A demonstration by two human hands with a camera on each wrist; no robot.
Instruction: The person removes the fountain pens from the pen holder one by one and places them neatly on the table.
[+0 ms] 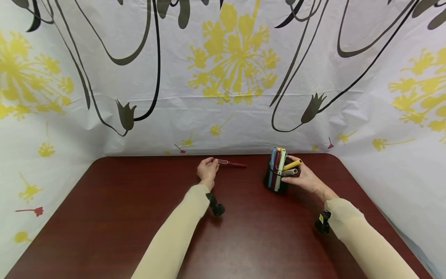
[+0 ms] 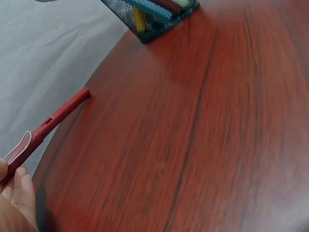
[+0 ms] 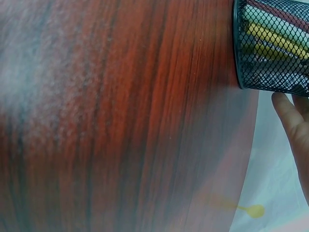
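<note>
My left hand (image 1: 207,170) pinches a red pen (image 1: 236,164) with a silver wire clip near the table's back edge. In the left wrist view, thumb and fingers hold the pen (image 2: 58,117) at its clip end, its other end pointing toward the cup. To the right, my right hand (image 1: 308,179) grips a black mesh pen cup (image 1: 266,179) from its right side. Blue, dark red, pale green, yellow and grey pens stand in it, the yellow pen (image 1: 292,165) leaning toward the hand. Through the mesh of the cup (image 3: 275,48), several pens show in the right wrist view.
The dark red-brown wooden table (image 1: 104,217) has rounded back corners. Right behind and beside it hangs a white cloth (image 1: 167,128) with yellow and grey plant prints. A black wrist camera (image 1: 216,205) sits on the left wrist, another (image 1: 323,221) on the right.
</note>
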